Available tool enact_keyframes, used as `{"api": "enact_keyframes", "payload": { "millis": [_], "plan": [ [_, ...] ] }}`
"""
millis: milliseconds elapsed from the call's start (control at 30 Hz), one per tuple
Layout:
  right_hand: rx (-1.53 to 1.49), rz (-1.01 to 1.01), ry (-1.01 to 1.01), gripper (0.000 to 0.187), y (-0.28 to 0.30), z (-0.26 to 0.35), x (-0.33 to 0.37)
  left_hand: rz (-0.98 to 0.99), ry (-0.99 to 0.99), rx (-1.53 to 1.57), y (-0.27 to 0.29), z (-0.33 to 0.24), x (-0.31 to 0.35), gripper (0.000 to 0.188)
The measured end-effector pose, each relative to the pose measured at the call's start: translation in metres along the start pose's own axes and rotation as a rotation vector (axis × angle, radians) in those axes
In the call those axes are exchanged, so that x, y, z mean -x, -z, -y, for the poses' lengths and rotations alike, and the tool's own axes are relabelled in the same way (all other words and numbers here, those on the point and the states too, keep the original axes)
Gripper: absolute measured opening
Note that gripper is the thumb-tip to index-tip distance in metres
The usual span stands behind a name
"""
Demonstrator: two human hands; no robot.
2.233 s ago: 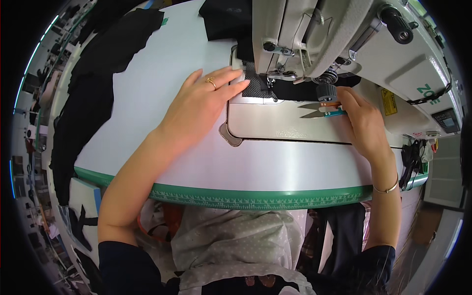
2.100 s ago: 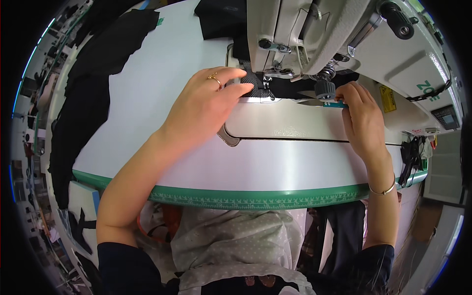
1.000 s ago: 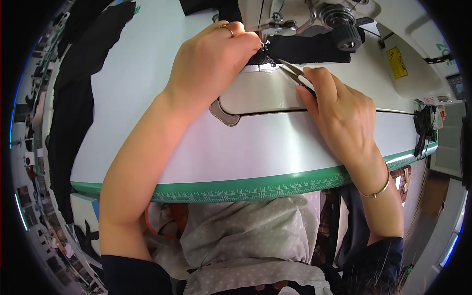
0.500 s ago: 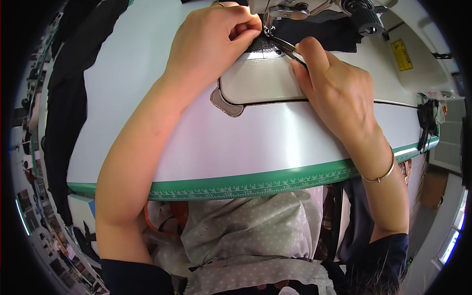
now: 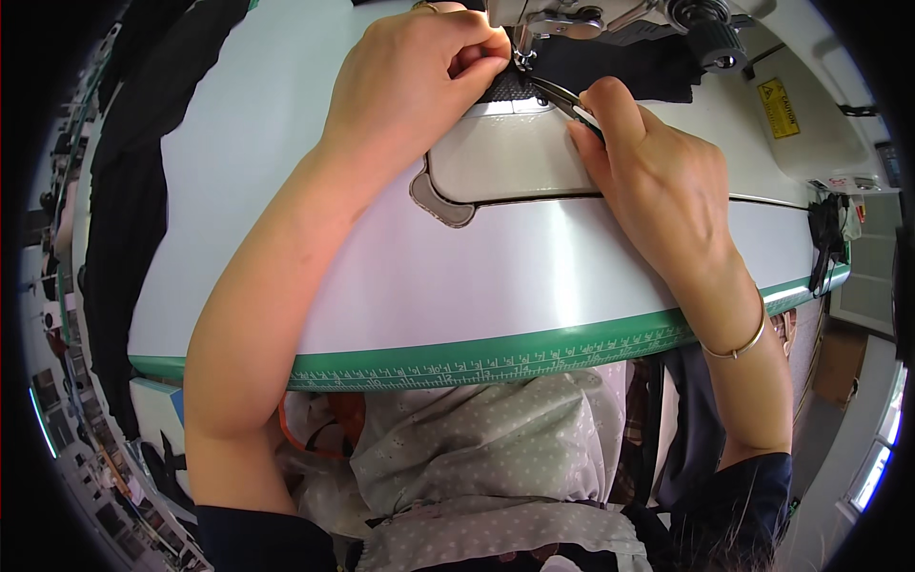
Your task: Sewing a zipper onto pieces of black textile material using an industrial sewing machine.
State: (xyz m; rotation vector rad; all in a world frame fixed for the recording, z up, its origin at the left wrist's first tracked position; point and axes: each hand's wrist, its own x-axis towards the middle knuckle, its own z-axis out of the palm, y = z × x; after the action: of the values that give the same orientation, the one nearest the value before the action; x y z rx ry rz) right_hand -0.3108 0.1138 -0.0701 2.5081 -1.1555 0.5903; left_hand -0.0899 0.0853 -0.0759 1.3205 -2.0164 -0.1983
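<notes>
Thumb and forefinger of the left hand (image 5: 410,81), near twelve o'clock, are pinched together beside the presser foot (image 5: 523,61); whatever they hold is too small for me to make out. The right hand (image 5: 658,167), at two, is closed around the snips (image 5: 560,95), whose tips point toward ten, just by the foot at the black cloth (image 5: 624,69). That cloth lies at one o'clock, its left part hidden by the left hand. A dark knob (image 5: 717,40) hangs over its far right. More dark fabric (image 5: 129,200) drapes between nine and ten. The white table (image 5: 381,276) has a green ruled edge (image 5: 477,363); at six shows a dotted apron (image 5: 496,439), past three a brown box (image 5: 841,367).
</notes>
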Motion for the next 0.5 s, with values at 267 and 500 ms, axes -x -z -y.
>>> {"api": "enact_keyframes", "payload": {
  "millis": [267, 500],
  "plan": [
    [0.045, 0.013, 0.015, 0.021, -0.004, -0.001, -0.005, 0.07, 0.135, 0.031, 0.003, -0.015, -0.006, 0.011],
    [0.02, 0.004, 0.038, 0.021, -0.004, -0.002, -0.004, -0.034, -0.015, -0.058, 0.0, -0.007, -0.005, 0.012]
  ]
}}
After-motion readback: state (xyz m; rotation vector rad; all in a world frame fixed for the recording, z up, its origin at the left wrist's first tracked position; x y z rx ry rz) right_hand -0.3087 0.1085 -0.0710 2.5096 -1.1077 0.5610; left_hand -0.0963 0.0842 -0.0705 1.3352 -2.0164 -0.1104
